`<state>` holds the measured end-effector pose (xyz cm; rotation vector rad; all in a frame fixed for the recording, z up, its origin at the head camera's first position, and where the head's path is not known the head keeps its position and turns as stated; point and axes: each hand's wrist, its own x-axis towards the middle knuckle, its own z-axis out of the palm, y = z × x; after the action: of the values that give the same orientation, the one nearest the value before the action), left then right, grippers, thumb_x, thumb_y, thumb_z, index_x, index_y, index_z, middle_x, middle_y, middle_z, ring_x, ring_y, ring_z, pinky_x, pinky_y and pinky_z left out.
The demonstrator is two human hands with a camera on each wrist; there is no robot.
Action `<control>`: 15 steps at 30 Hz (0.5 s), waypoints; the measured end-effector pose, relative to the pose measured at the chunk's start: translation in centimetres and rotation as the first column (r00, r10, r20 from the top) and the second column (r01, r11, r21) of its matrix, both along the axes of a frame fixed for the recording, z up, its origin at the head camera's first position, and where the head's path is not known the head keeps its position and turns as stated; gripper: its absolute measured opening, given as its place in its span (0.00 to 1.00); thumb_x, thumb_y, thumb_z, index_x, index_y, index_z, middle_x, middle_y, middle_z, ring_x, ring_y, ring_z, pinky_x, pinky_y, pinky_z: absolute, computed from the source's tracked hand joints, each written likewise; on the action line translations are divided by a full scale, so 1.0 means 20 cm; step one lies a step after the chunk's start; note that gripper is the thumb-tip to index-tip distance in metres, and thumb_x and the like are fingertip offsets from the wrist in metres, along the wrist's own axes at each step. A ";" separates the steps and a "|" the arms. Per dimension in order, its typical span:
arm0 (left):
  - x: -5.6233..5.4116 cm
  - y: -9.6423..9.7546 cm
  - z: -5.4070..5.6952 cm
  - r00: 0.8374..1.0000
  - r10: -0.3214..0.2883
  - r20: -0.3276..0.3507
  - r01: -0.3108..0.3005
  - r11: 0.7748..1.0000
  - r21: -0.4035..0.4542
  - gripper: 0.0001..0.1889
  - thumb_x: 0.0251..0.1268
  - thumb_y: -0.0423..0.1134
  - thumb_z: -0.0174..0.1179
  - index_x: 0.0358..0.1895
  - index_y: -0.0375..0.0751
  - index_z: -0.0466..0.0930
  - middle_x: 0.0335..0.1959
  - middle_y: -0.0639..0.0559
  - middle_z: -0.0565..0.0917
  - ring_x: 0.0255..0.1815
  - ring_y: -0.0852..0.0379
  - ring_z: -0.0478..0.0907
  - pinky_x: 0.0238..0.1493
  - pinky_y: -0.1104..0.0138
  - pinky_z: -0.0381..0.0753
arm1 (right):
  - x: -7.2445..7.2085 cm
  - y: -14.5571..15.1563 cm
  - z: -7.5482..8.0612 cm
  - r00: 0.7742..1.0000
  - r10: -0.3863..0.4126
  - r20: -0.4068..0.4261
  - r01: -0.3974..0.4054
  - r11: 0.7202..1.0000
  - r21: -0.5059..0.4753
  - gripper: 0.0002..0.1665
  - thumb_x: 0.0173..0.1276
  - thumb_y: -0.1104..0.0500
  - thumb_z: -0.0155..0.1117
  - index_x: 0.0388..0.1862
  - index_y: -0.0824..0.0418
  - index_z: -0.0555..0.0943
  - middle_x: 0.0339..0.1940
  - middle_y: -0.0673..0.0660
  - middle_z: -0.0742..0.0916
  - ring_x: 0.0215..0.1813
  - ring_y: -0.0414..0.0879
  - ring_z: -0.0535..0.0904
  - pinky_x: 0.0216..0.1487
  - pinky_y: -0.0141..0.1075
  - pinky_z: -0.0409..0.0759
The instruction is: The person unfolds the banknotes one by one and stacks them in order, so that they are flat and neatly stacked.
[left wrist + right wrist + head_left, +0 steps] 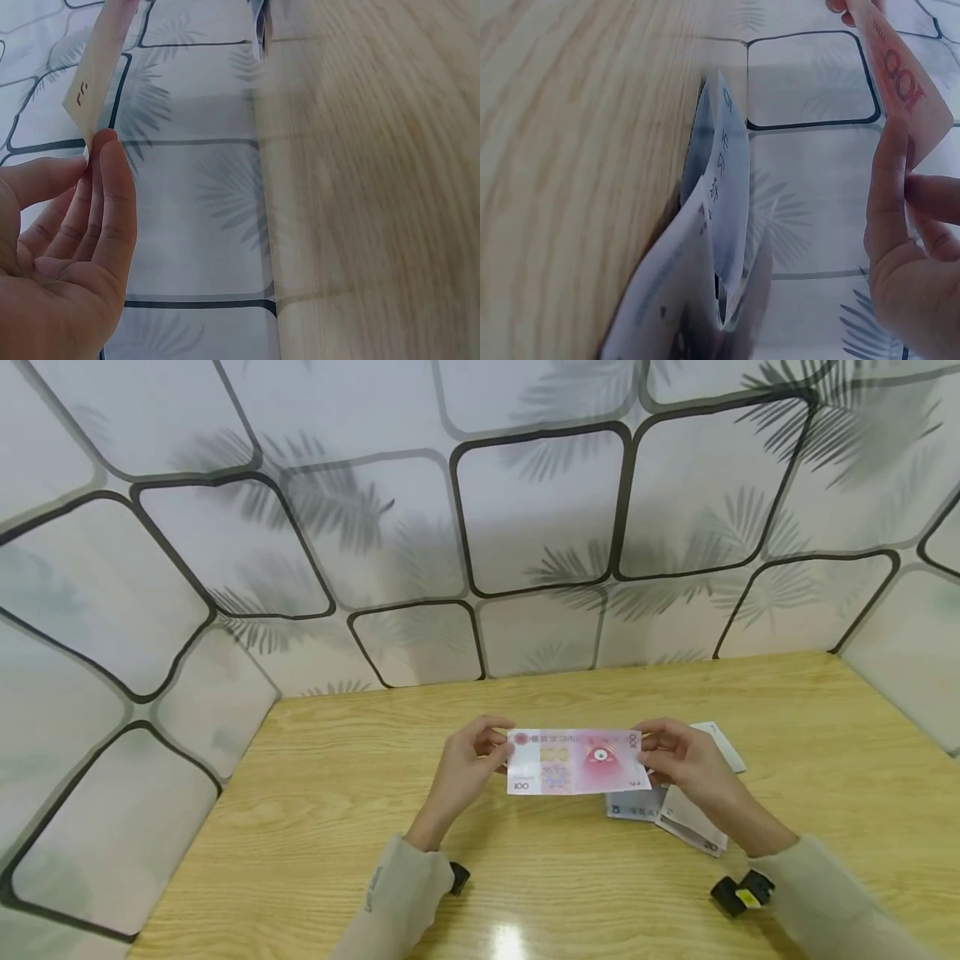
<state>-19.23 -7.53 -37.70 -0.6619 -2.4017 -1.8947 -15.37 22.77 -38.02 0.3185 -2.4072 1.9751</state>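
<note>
One pink note (577, 762): open flat, likely mid-step
Grip: left hand (467, 767), right hand (693, 764) pinch opposite ends
Other notes (692, 823): on counter (322, 810), likely pending

Pink banknote (577, 762); hand (467, 764) (690, 762) at either end

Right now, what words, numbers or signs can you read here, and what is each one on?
"100": pink note, more than once.
"学习币": top edge of the pink note; the characters before it are blurred.
"20": pale note.
Too small or blurred to read: lettering on the grey note and left sleeve.
</note>
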 end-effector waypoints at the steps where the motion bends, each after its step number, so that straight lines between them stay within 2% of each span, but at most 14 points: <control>1: 0.00 0.00 0.00 1.000 -0.003 0.000 0.003 1.000 0.003 0.14 0.69 0.21 0.59 0.56 0.29 0.80 0.37 0.39 0.85 0.34 0.49 0.83 0.39 0.49 0.88 | 0.00 0.00 0.00 1.000 -0.001 -0.007 0.001 1.000 0.000 0.21 0.73 0.74 0.57 0.62 0.81 0.69 0.38 0.48 0.83 0.35 0.38 0.81 0.32 0.31 0.84; 8: 0.01 -0.03 -0.02 1.000 0.002 -0.002 -0.002 1.000 0.013 0.11 0.69 0.22 0.59 0.53 0.26 0.80 0.36 0.39 0.85 0.31 0.50 0.83 0.38 0.46 0.87 | 0.01 -0.02 -0.01 1.000 0.023 -0.010 -0.023 1.000 -0.012 0.25 0.72 0.75 0.58 0.67 0.74 0.72 0.40 0.54 0.81 0.32 0.39 0.79 0.29 0.32 0.82; 15: 0.02 -0.06 -0.02 1.000 0.025 0.016 -0.026 0.999 0.028 0.09 0.70 0.22 0.59 0.49 0.28 0.82 0.38 0.39 0.85 0.30 0.47 0.84 0.37 0.47 0.87 | 0.01 -0.06 0.01 0.999 0.033 -0.014 -0.033 0.999 0.043 0.22 0.73 0.74 0.58 0.64 0.79 0.73 0.40 0.59 0.79 0.32 0.38 0.79 0.29 0.33 0.83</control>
<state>-18.84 -8.79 -38.08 -0.6139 -2.3767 -1.9270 -15.18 21.63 -37.91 0.3747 -2.4540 1.9293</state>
